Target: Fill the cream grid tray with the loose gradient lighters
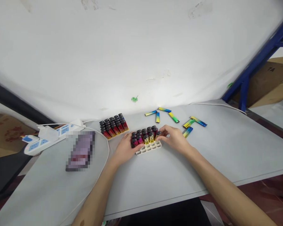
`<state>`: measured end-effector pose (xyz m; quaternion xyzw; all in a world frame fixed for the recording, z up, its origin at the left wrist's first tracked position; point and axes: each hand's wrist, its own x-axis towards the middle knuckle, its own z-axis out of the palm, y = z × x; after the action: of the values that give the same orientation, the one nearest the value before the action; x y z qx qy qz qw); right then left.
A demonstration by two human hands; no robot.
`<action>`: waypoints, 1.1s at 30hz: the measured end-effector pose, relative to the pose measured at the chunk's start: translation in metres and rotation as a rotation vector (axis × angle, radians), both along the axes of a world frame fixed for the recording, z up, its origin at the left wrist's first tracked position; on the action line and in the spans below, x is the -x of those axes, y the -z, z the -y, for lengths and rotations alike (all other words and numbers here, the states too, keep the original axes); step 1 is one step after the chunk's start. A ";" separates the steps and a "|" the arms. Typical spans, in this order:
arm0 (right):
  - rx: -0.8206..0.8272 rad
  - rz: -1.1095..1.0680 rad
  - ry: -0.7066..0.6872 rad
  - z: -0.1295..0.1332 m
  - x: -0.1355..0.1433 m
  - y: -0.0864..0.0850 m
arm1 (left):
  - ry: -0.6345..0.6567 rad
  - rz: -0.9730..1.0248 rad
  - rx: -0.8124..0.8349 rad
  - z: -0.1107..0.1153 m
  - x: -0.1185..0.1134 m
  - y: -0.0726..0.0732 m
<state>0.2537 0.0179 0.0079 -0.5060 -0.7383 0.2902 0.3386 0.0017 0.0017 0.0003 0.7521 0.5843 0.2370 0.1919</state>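
My left hand (pixel 126 147) wraps round the left end of a white holed tray (pixel 149 148), its thumb against the front pieces. Upright black-topped tubes (pixel 143 135), apparently vapes, fill its back rows, with purple-pink and yellow bodies. The front holes show bare. At the tray's right end, my right hand (pixel 172 136) pinches one black-topped vape (pixel 158 133) between thumb and fingers. Whether its lower end sits in a hole is hidden. Behind on the left stands another tray (pixel 118 133) packed with red-to-yellow vapes (pixel 114 125).
Several loose blue, yellow and green pieces (pixel 174 117) lie at the back right. A power strip (pixel 54 136), a white cable (pixel 108 150) and a blurred-out purple object (pixel 81 150) are on the left. A white wall (pixel 141 56) closes off the grey table (pixel 160 185) behind.
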 end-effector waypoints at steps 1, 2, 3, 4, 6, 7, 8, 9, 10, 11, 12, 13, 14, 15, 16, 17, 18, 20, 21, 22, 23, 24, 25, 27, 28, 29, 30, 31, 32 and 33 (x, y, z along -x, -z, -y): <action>0.002 0.016 0.001 0.001 0.001 0.000 | -0.004 -0.001 -0.003 0.000 0.000 0.000; 0.006 0.034 -0.002 0.001 0.002 0.000 | -0.009 0.000 -0.005 0.000 0.000 0.000; 0.009 0.054 -0.012 0.001 0.002 0.000 | -0.011 0.003 -0.004 0.000 -0.001 -0.001; 0.007 0.076 -0.025 0.001 0.000 0.000 | -0.011 0.010 -0.002 0.000 -0.001 -0.001; -0.015 0.117 -0.024 -0.003 -0.006 0.001 | -0.006 0.027 0.002 0.001 -0.002 -0.002; -0.038 0.126 0.004 -0.007 -0.010 0.001 | -0.003 0.035 0.004 0.001 -0.002 -0.003; -0.066 0.131 0.048 -0.012 -0.014 0.002 | -0.001 0.043 0.006 0.002 -0.003 -0.004; -0.097 0.136 0.100 -0.017 -0.017 0.004 | 0.001 0.051 0.008 0.002 -0.003 -0.004; -0.128 0.153 0.149 -0.024 -0.019 0.006 | 0.002 0.059 0.008 0.002 -0.004 -0.005; -0.159 0.193 0.178 -0.030 -0.019 0.008 | 0.005 0.064 0.008 0.002 -0.004 -0.005; -0.190 0.256 0.191 -0.036 -0.018 0.010 | 0.006 0.069 0.006 0.001 -0.004 -0.005; -0.220 0.332 0.194 -0.041 -0.015 0.013 | 0.006 0.070 0.004 0.001 -0.004 -0.004; -0.246 0.407 0.196 -0.045 -0.011 0.015 | 0.006 0.071 0.002 0.000 -0.004 -0.004; -0.268 0.471 0.205 -0.047 -0.007 0.018 | 0.007 0.070 0.001 0.000 -0.004 -0.004; -0.284 0.519 0.222 -0.048 -0.004 0.020 | 0.009 0.068 0.002 -0.001 -0.004 -0.003; -0.294 0.550 0.244 -0.047 0.000 0.022 | 0.014 0.065 0.003 -0.001 -0.004 -0.003; -0.297 0.570 0.265 -0.046 0.002 0.023 | 0.016 0.061 0.005 -0.002 -0.004 -0.002; -0.288 0.590 0.285 -0.041 0.003 0.026 | 0.012 0.051 0.011 -0.002 -0.003 -0.002; -0.280 0.588 0.283 -0.039 0.003 0.028 | 0.008 0.047 0.014 -0.001 -0.003 -0.001; -0.271 0.575 0.275 -0.036 0.001 0.029 | 0.008 0.046 0.014 -0.001 -0.003 -0.001; -0.260 0.550 0.266 -0.034 0.000 0.030 | 0.012 0.048 0.013 -0.001 -0.003 0.000; -0.247 0.518 0.257 -0.032 -0.002 0.030 | 0.018 0.051 0.009 -0.001 -0.002 0.000; -0.228 0.483 0.244 -0.031 -0.004 0.030 | 0.025 0.055 0.005 -0.001 -0.002 0.001; -0.180 0.416 0.195 -0.028 -0.007 0.029 | 0.022 0.058 -0.001 -0.002 -0.001 0.002; -0.161 0.386 0.167 -0.027 -0.009 0.028 | 0.018 0.058 0.000 -0.002 0.000 0.003; -0.149 0.357 0.141 -0.026 -0.010 0.026 | 0.015 0.057 0.002 -0.002 0.000 0.004; -0.141 0.334 0.122 -0.025 -0.011 0.025 | 0.015 0.057 0.005 -0.003 0.000 0.004; -0.133 0.322 0.117 -0.025 -0.011 0.023 | 0.016 0.058 0.007 -0.003 0.001 0.005; -0.120 0.323 0.128 -0.024 -0.011 0.022 | 0.019 0.059 0.009 -0.003 0.001 0.005; -0.102 0.333 0.150 -0.024 -0.010 0.020 | 0.021 0.060 0.009 -0.003 0.002 0.005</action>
<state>0.2641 0.0419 -0.0126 -0.5827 -0.7582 0.1387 0.2578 0.0002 0.0045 -0.0043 0.7499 0.5715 0.2548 0.2149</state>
